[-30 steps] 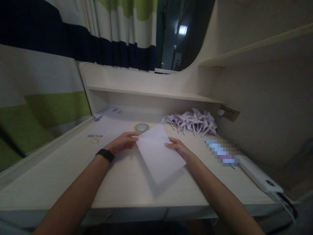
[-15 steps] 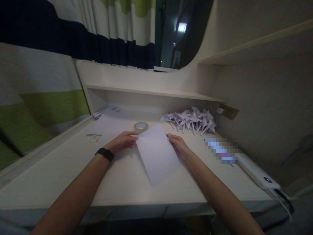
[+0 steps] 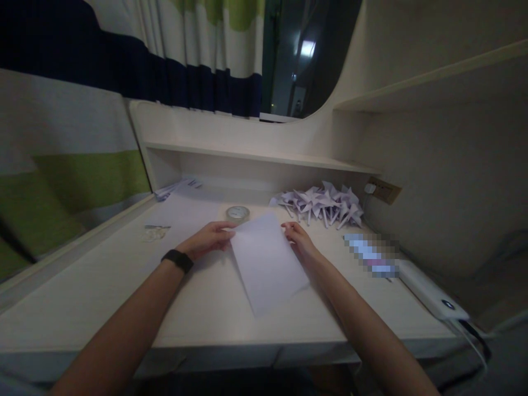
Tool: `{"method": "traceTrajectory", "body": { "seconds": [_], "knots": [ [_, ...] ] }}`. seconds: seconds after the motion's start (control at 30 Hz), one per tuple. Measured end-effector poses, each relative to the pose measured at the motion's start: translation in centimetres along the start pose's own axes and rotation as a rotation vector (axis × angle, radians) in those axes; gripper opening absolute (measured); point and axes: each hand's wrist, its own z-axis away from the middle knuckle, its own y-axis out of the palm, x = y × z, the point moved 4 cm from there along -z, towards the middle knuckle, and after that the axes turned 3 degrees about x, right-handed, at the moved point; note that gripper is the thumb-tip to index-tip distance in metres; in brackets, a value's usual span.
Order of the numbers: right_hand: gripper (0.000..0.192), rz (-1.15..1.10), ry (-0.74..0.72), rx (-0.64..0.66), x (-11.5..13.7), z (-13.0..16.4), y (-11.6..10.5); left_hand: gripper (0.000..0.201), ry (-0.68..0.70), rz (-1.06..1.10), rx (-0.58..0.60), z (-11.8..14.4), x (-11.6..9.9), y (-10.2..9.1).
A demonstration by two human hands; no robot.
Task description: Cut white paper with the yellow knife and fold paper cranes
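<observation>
A white sheet of paper (image 3: 267, 263) lies slanted on the pale wooden desk (image 3: 103, 291). My left hand (image 3: 206, 240), with a black band on its wrist, grips the sheet's upper left corner. My right hand (image 3: 300, 241) holds the upper right edge of the same sheet. A roll of clear tape (image 3: 238, 213) stands just behind the sheet, between my hands.
A heap of folded paper pinwheels (image 3: 319, 202) sits at the back right near a wall socket (image 3: 383, 190). A white power strip (image 3: 431, 290) lies along the right edge. Loose papers (image 3: 177, 190) and a small clip (image 3: 155, 226) are at the back left; a shelf (image 3: 256, 157) spans above.
My right hand has shifted left along the sheet's top edge, and the sheet has turned to a narrower, more upright slant. My left hand has stayed in place.
</observation>
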Motion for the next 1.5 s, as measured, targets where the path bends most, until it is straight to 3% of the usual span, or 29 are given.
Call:
{"method": "traceTrajectory", "body": {
  "seconds": [0.17, 0.23, 0.6, 1.03, 1.5],
  "knots": [
    [0.046, 0.068, 0.145, 0.280, -1.1, 0.9, 1.2, 0.055, 0.014, -0.024, -0.038, -0.2, 0.3, -0.4],
    [0.046, 0.102, 0.194, 0.329, -1.8, 1.1, 1.1, 0.052, 0.011, -0.044, -0.040, -0.2, 0.2, -0.4],
    [0.043, 0.045, 0.243, 0.323, -2.2, 1.0, 0.7, 0.039, -0.005, -0.095, -0.003, -0.1, -0.3, 0.0],
    [0.041, 0.019, 0.235, 0.320, -2.2, 1.1, 0.9, 0.033, 0.033, -0.065, -0.091, -0.2, -0.4, -0.1],
    [0.041, 0.021, 0.248, 0.319, -2.1, 1.2, 1.1, 0.027, 0.019, -0.081, -0.103, -0.3, -0.4, -0.1]
  ]
}}
